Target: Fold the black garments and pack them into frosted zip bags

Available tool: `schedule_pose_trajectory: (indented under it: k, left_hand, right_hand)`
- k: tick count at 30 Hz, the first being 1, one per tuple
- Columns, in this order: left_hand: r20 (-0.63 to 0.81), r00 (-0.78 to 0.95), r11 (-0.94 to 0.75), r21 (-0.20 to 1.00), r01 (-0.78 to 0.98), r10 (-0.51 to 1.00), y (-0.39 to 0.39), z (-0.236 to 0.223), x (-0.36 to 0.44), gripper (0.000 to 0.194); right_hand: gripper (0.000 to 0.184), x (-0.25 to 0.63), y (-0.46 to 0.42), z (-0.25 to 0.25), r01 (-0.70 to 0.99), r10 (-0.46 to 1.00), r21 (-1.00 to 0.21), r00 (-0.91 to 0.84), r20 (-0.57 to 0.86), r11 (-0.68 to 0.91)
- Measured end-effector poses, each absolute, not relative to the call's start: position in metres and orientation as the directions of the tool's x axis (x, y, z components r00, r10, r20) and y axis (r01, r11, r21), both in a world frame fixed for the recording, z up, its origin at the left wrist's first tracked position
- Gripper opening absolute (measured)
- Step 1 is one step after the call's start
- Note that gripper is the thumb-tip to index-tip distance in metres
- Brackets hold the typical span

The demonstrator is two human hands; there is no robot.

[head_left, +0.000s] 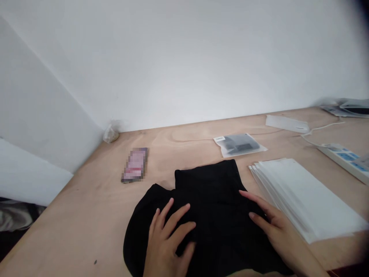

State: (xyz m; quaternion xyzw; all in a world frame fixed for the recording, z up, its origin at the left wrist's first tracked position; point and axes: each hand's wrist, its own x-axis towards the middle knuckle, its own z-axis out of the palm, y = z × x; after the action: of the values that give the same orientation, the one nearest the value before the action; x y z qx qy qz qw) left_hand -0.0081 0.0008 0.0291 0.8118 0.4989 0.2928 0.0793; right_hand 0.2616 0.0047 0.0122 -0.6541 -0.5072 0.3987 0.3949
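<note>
A black cloth garment (213,200) lies spread on the wooden table in front of me; its exact kind cannot be made out. Resting on its left part is my left hand (170,238), fingers spread and pressed lightly on the fabric. My right hand (273,225) touches the garment's right edge, with the index finger and thumb apart and the other fingers partly hidden. Just right of that hand lies a stack of white translucent plastic bags (305,192). Beyond the garment sits a clear bag (240,145) with dark folded cloth inside and a small white label.
A phone (135,165) lies at the left of the table (95,215). A small knotted plastic bag (111,131) stands by the wall. At the right are a power strip (346,157) with a white cord, a flat white packet (286,124) and more bagged items (350,107).
</note>
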Motion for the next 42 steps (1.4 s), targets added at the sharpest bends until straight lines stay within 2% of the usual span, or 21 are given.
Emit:
schedule_pose_trajectory:
  k: [2, 4, 6, 8, 9, 11, 15, 17, 20, 22, 23, 25, 28, 31, 34, 39, 42]
  left_hand:
    - [0.471, 0.144, -0.393, 0.488, 0.78, 0.87, -0.003, 0.028, -0.009, 0.021]
    - [0.442, -0.24, -0.111, 0.633, 0.766, 0.864, -0.008, 0.03, -0.009, 0.019]
    - [0.298, -0.582, 0.192, 0.75, 0.633, 0.756, -0.011, 0.036, -0.011, 0.042]
    - [0.15, -0.695, 0.379, 0.748, 0.545, 0.703, -0.011, 0.042, -0.017, 0.065]
    - [0.097, -0.679, 0.426, 0.712, 0.558, 0.727, -0.011, 0.045, -0.021, 0.068]
    - [0.019, -0.584, 0.452, 0.612, 0.648, 0.812, -0.009, 0.047, -0.032, 0.06]
    - [-0.002, -0.387, 0.326, 0.541, 0.775, 0.922, -0.01, 0.04, -0.06, 0.04]
    - [0.1, -0.344, 0.247, 0.515, 0.821, 0.933, -0.009, 0.039, -0.068, 0.037]
    - [0.353, -0.226, 0.032, 0.48, 0.877, 0.908, 0.0, 0.048, -0.064, 0.033]
    - [0.476, -0.061, -0.172, 0.432, 0.885, 0.877, 0.015, 0.057, -0.051, 0.028]
    - [0.491, 0.08, -0.296, 0.381, 0.876, 0.867, 0.025, 0.06, -0.044, 0.028]
    - [0.354, 0.314, -0.427, 0.309, 0.85, 0.881, 0.047, 0.063, -0.031, 0.033]
    - [0.132, 0.445, -0.463, 0.338, 0.82, 0.886, 0.077, 0.063, -0.02, 0.032]
    - [0.089, 0.418, -0.418, 0.377, 0.826, 0.904, 0.096, 0.067, -0.019, 0.02]
    - [0.061, 0.387, -0.376, 0.416, 0.828, 0.92, 0.103, 0.077, -0.017, 0.022]
    - [-0.015, 0.487, -0.427, 0.456, 0.781, 0.873, 0.103, 0.079, -0.004, 0.03]
    - [-0.024, 0.428, -0.371, 0.456, 0.809, 0.903, 0.112, 0.071, -0.004, 0.018]
  right_hand:
    - [0.041, 0.265, 0.003, 0.011, 0.374, 0.976, -0.911, 0.186, -0.112, -0.176]
    - [0.042, 0.27, 0.001, 0.009, 0.371, 0.974, -0.914, 0.209, -0.092, -0.166]
    - [0.042, 0.274, -0.001, 0.007, 0.364, 0.973, -0.917, 0.216, -0.085, -0.161]
    - [0.043, 0.278, -0.001, 0.004, 0.347, 0.971, -0.922, 0.219, -0.096, -0.169]
    - [0.044, 0.279, -0.001, 0.002, 0.341, 0.97, -0.924, 0.222, -0.1, -0.173]
    - [0.042, 0.28, -0.001, 0.0, 0.336, 0.968, -0.925, 0.232, -0.1, -0.176]
    - [0.041, 0.279, 0.0, -0.001, 0.367, 0.971, -0.918, 0.229, -0.068, -0.151]
    - [0.042, 0.279, 0.002, 0.002, 0.423, 0.974, -0.898, 0.226, -0.023, -0.119]
    - [0.046, 0.281, 0.012, 0.009, 0.562, 0.977, -0.824, 0.207, 0.052, -0.075]
    - [0.046, 0.282, 0.024, 0.013, 0.664, 0.984, -0.748, 0.142, 0.11, -0.012]
    - [0.046, 0.283, 0.03, 0.014, 0.706, 0.985, -0.708, 0.101, 0.14, 0.028]
    - [0.045, 0.286, 0.044, 0.015, 0.746, 0.981, -0.659, 0.045, 0.189, 0.093]
    - [0.031, 0.289, 0.062, 0.015, 0.705, 0.979, -0.702, 0.054, 0.196, 0.101]
    - [0.022, 0.292, 0.08, 0.021, 0.639, 0.985, -0.766, 0.074, 0.155, 0.073]
    - [0.022, 0.293, 0.1, 0.027, 0.608, 0.988, -0.793, 0.093, 0.126, 0.044]
    - [0.024, 0.292, 0.124, 0.019, 0.631, 0.987, -0.776, 0.14, 0.081, -0.026]
    - [0.019, 0.292, 0.126, 0.014, 0.664, 0.984, -0.746, 0.165, 0.069, -0.059]
